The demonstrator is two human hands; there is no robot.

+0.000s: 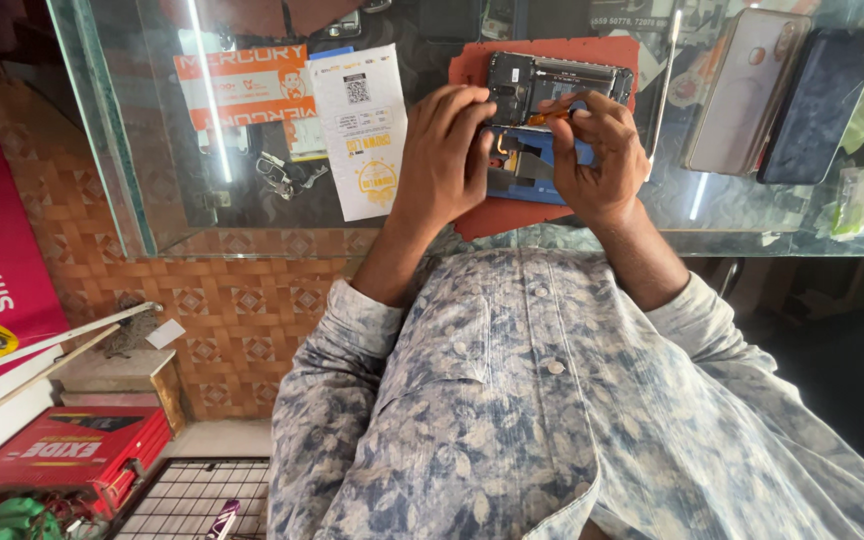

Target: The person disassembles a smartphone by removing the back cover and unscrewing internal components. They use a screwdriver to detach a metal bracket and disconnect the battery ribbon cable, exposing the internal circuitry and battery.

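Opened phone (552, 110): back cover off, dark circuitry and blue inner frame exposed; lay upper centre of frame on a red mat (512, 215). Left hand (444, 150): fingers curled, pressing the phone's left edge. Right hand (597, 150): pinched narrowly on a small orange tool (549, 117) at the phone's middle. Surface: glass counter (132, 200), white paper slip (362, 130) left, two phone back covers (752, 90) right. Below: patterned brown tile, red box (62, 455) lower left.

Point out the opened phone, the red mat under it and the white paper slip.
opened phone (542, 80), head view, on its exposed upper innards
red mat (512, 215), head view, near bare edge
white paper slip (362, 130), head view, its middle
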